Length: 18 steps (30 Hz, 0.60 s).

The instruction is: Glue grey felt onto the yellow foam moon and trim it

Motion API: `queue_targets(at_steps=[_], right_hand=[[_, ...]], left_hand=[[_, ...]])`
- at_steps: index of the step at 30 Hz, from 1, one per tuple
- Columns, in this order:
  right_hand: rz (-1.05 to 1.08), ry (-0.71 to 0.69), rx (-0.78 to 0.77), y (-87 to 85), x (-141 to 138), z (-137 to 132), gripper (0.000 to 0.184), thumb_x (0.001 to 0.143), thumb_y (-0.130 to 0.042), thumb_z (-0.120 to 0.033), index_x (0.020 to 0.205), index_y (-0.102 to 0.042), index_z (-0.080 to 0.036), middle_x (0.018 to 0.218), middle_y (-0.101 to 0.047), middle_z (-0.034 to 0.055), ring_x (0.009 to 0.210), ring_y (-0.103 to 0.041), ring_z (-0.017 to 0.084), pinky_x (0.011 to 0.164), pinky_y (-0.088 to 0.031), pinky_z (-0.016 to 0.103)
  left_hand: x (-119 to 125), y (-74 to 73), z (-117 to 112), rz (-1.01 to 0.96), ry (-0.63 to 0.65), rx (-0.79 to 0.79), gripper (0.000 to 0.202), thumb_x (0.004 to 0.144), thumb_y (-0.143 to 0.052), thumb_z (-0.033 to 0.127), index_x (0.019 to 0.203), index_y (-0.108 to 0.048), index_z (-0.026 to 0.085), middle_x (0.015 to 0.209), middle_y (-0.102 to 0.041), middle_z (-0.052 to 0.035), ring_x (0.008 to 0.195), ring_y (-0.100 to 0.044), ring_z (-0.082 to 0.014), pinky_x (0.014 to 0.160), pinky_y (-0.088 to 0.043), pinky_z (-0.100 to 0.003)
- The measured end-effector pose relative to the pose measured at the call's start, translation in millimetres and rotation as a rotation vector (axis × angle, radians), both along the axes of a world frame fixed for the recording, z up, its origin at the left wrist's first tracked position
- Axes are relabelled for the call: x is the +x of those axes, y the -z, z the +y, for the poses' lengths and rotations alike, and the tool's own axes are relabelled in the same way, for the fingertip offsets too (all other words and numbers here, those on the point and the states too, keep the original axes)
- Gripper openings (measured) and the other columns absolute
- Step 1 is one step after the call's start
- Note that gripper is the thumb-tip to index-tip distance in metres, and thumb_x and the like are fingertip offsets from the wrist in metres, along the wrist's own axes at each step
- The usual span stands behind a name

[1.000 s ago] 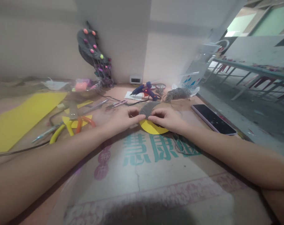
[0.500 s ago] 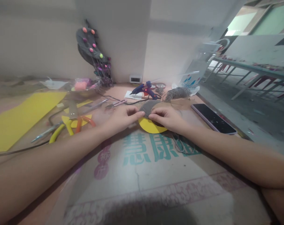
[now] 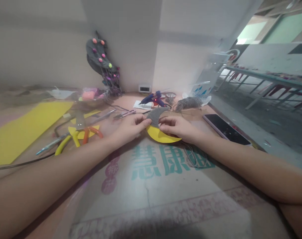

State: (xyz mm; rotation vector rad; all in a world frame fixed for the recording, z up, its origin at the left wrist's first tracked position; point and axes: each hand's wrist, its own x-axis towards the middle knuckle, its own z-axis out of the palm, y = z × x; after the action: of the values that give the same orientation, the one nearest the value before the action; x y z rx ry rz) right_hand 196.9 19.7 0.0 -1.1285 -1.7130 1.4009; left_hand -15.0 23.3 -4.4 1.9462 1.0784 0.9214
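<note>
Grey-and-yellow crescent [image 3: 159, 135] is being pinched by left hand [image 3: 134, 126] and bared further by right hand [image 3: 179, 127], whose pinch is unclear.

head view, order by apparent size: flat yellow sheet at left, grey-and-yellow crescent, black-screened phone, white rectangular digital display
1. Yellow sheet
2. Crescent and phone: unsure, the crescent is partly covered
3. Digital display
</note>
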Motion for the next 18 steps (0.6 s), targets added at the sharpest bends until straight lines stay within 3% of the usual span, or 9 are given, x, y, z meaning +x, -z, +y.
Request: queue_targets(at_steps=[5, 12, 18], right_hand=[[-0.132, 0.057, 0.06, -2.1, -4.3, -3.5, 0.025, 0.067, -0.072, -0.035, 0.078, -0.064, -0.014, 0.065, -0.057, -0.0026, 0.052, -0.045, 0.006, 0.046, -0.031, 0.02], [-0.093, 0.033, 0.132, -2.1, -4.4, -3.5, 0.023, 0.067, -0.071, -0.034, 0.072, -0.06, -0.015, 0.067, -0.056, -0.0025, 0.06, -0.049, 0.008, 0.055, -0.039, 0.021], [-0.049, -0.043, 0.106, 0.0, 0.5, -2.5, 0.038, 0.078, -0.06, -0.054, 0.073, -0.055, -0.016, 0.052, -0.04, -0.0069, 0.042, -0.031, 0.005, 0.038, -0.022, 0.019]], left_hand=[[-0.9, 2.6, 1.2, 0.021, 0.034, 0.011, 0.036, 0.086, -0.05, 0.048, 0.067, -0.051, 0.017, 0.056, -0.049, 0.0043, 0.049, -0.041, -0.008, 0.045, -0.029, -0.02], [1.4, 5.2, 3.3, -0.068, 0.055, -0.06, 0.031, 0.082, -0.058, 0.047, 0.082, -0.06, 0.016, 0.068, -0.056, 0.0015, 0.056, -0.047, -0.0096, 0.048, -0.035, -0.02], [0.6, 7.8, 6.4, -0.104, 0.039, -0.022, 0.026, 0.08, -0.061, 0.043, 0.08, -0.06, 0.017, 0.069, -0.058, 0.0017, 0.057, -0.049, -0.0098, 0.052, -0.038, -0.021]])
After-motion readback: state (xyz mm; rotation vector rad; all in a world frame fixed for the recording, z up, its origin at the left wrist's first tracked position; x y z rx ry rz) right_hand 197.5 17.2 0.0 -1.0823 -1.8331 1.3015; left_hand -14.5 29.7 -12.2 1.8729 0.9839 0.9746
